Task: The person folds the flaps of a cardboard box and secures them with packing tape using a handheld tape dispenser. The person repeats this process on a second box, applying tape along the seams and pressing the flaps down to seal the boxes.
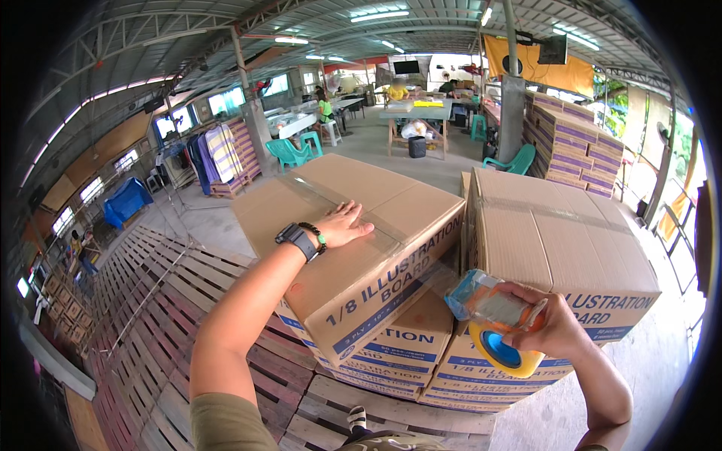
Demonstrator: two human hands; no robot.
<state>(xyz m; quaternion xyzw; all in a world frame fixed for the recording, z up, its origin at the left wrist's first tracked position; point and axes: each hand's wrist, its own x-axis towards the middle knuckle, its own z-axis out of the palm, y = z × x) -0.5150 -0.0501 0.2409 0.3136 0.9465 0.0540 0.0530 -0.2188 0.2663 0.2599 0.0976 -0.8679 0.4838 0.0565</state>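
Note:
My left hand (344, 227) lies flat on top of a brown cardboard box (410, 194), fingers stretched out over its clear tape seam. That box sits askew on a stack of like boxes (406, 346), its front corner jutting toward me. In my right hand (553, 319) is a tape dispenser (502, 304) with a roll of clear tape on a blue core. The dispenser is in front of a second top box (564, 225) on the right, whose lid carries a strip of tape. The right fingers wrap round the dispenser's body.
Slatted wooden pallets (150, 301) cover the floor at left and under the stack. Farther back stand green plastic chairs (289, 154), a work table (415, 113) and another box stack (575, 143). Several people are at the far tables. Concrete posts (511, 113) rise behind.

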